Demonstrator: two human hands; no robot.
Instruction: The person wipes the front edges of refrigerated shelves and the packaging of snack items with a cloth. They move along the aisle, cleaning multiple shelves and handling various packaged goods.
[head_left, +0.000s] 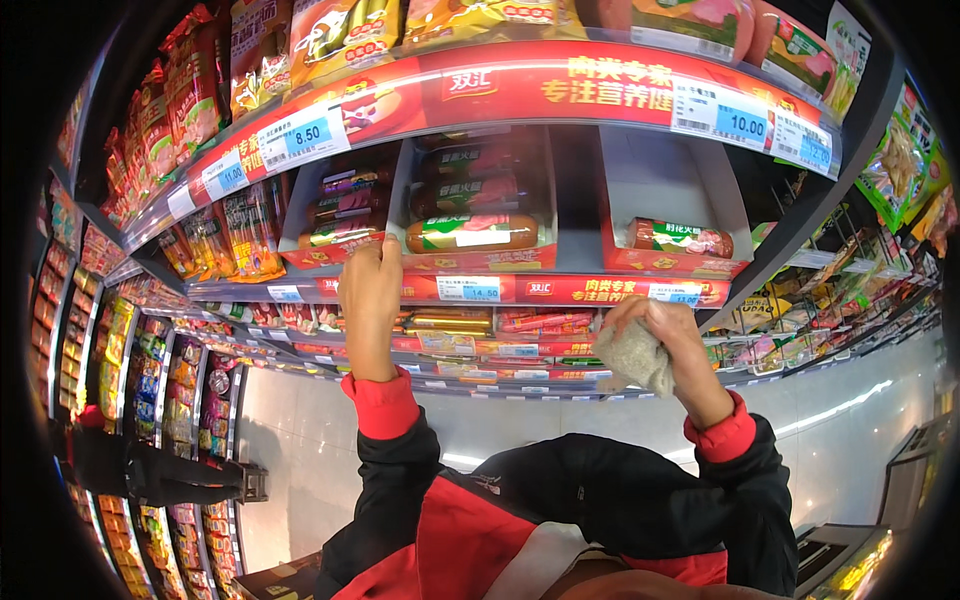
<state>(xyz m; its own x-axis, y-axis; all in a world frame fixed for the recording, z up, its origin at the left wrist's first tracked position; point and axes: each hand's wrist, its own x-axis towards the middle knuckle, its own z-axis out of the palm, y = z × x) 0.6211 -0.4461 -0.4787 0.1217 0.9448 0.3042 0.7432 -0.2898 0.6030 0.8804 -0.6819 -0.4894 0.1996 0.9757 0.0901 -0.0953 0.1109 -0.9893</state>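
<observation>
My left hand (373, 292) grips the front corner of an open cardboard display box (330, 255) that holds several sausages, at the middle shelf. Right of it stands a second box (517, 259) with several ham sausages, the front one (471, 233) lying crosswise. A third box (675, 262) further right holds a single visible sausage (681, 237). My right hand (660, 330) holds a crumpled grey cloth (634, 356) just below the shelf's red price strip (555, 289).
An upper shelf edge (510, 82) with price tags bears bagged snacks. Packets of sausages (251, 229) stand at the left. Lower shelves hold more packets. Hanging bags (896, 169) are at the right. Another person (150, 465) stands by the shelves at the far left.
</observation>
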